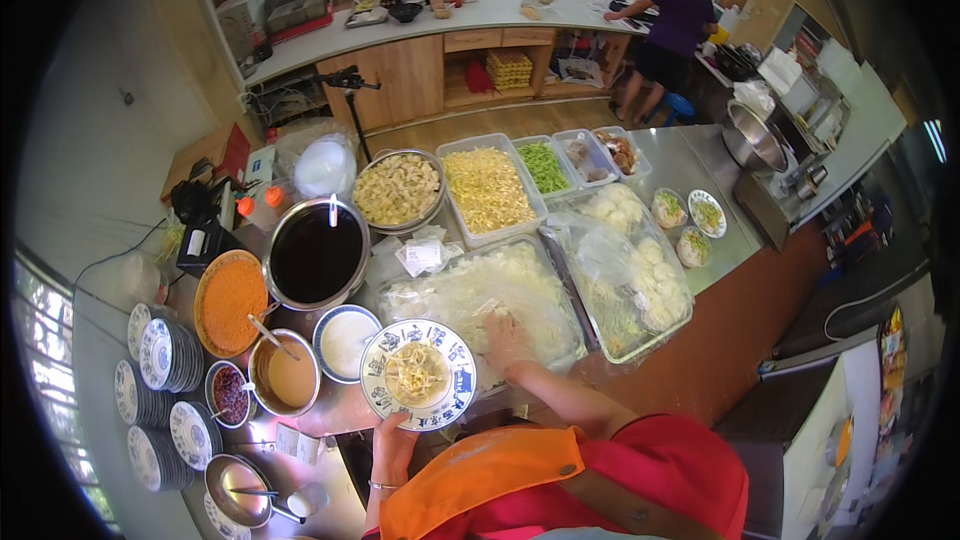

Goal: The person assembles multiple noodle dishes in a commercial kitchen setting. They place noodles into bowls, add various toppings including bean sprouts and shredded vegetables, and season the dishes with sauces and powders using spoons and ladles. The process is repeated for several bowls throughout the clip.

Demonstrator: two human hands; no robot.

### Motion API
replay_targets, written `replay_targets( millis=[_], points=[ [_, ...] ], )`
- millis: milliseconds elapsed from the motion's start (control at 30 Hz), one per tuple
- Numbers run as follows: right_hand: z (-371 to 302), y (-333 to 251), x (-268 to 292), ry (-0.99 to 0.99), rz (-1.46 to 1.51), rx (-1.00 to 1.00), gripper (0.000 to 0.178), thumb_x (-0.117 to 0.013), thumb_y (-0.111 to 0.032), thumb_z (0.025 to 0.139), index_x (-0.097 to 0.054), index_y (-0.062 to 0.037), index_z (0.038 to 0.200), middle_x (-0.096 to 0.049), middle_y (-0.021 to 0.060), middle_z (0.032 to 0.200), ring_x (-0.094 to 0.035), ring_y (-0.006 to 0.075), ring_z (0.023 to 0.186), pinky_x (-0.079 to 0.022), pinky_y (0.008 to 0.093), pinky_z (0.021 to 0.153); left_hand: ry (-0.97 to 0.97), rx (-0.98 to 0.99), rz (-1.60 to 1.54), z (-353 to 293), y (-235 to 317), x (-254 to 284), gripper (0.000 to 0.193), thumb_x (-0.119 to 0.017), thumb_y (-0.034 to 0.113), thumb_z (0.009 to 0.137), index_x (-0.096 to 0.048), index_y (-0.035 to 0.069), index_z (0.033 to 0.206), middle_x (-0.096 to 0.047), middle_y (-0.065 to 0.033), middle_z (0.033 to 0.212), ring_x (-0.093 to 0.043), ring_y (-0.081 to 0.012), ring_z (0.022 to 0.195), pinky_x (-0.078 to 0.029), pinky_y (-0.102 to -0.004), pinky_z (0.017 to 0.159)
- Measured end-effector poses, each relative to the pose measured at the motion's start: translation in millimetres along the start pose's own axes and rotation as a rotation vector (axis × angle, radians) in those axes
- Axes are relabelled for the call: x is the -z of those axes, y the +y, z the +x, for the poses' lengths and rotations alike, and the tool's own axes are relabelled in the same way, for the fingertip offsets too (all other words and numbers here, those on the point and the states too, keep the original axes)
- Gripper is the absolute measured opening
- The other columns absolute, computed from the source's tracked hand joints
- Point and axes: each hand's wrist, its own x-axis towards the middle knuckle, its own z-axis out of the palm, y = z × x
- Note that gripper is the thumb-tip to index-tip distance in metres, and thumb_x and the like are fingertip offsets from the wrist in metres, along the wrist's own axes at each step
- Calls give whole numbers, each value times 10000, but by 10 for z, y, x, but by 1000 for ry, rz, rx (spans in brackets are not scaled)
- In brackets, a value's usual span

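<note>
My left hand (394, 437) grips the rim of a white bowl with blue patterns (375, 362), holding it up near my body. Pale yellow strips (417, 376) lie in its middle. My right hand (508, 342) reaches onto a large tray of pale, whitish food (515, 285) that lies under clear plastic film. Its fingers look stretched out on the film, and I see nothing held in them. Just left of the bowl is a blue-rimmed dish of white stuff (348, 340).
Around stand a pot of dark liquid (318, 255), an orange-filled basin (230, 305), a pan of tan sauce (285, 375) and stacked patterned bowls (170, 352). Farther back are tubs of yellow pieces (490, 185) and chopped greens (542, 168). A film-covered tray (650, 285) sits right. Another person (680, 20) stands at the far counter.
</note>
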Motion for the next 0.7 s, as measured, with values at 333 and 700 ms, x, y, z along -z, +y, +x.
replay_targets(
  millis=[333,700],
  points=[
    [587,225,235,-464,8,208,367,-553,-174,885,-526,-56,1231,-550,158,1251,-542,322,1176,-506,418,883,-3,-56,-54,-37,1,18,615,-536,-65,764,-394,-21,1361,-533,-157,1321,-566,-318,1180,-501,-450,975],
    [413,131,73,-347,65,-58,326,-563,-152,863,-551,-64,1177,-542,184,1236,-555,347,1142,-475,422,928,6,-26,-52,-46,-77,68,589,-523,-58,777,-401,-10,1351,-546,-149,1301,-580,-307,1155,-519,-434,948]
  ],
)
